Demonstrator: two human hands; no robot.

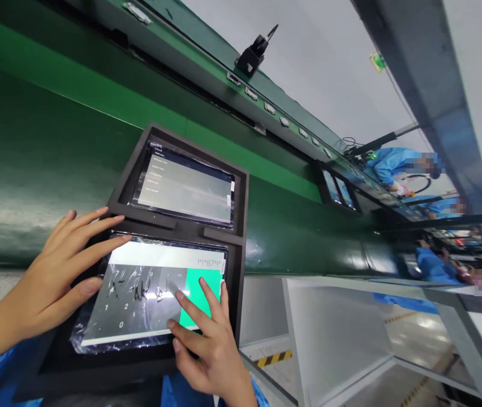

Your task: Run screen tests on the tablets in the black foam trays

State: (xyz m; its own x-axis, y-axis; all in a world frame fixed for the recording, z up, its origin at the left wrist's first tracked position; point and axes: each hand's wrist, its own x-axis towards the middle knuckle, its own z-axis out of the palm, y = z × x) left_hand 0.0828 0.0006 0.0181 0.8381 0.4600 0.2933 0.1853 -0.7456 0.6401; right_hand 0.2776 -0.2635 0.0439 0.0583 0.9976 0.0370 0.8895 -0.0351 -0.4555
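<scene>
Below me lies a tablet [139,322] in clear film, its screen showing a calculator with a green panel and dark handwritten marks across the keys. It sits in the near compartment of a black foam tray [243,226]. My left hand [60,271] rests at the tablet's upper left corner, fingers spread over its edge and the tray. Over the right side of the screen is my right hand [213,339], fingers apart, fingertips at or just above the glass near the green panel. A second tablet [185,189] fills the far compartment, showing a text menu.
The tray lies on a green workbench [283,226]. Farther right, another black tray [336,189] holds lit screens. A black adapter [250,56] stands on the ledge above, beside a row of sockets [269,107]. Co-workers in blue sleeves [387,164] are at the far right.
</scene>
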